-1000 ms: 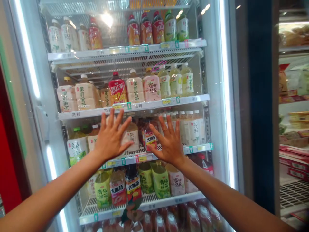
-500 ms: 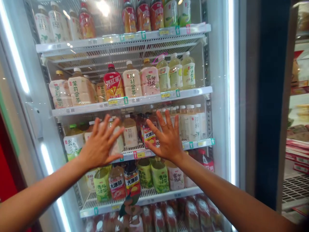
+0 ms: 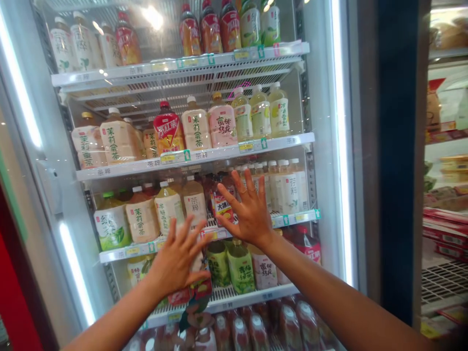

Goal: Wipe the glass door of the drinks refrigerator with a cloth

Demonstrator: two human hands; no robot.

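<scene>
Both my hands are raised in front of a lit drinks fridge, palms forward and fingers spread. My left hand is over the fourth shelf from the top and hides part of its bottles; nothing is in it. Higher and to the right, my right hand is also bare of any object, in front of a bottle with a red and yellow label. Whether either hand touches glass cannot be made out. Near them are a green tea bottle, a pale bottle and a white-labelled bottle.
Wire shelves with price strips carry several rows of bottled drinks. A bright light strip runs down the fridge's right side, beside a dark frame. Farther right stands a rack with packaged goods.
My left hand has moved down and to the right, uncovering bottles on the third shelf. The right hand stays nearly in place, and the view has shifted slightly.
</scene>
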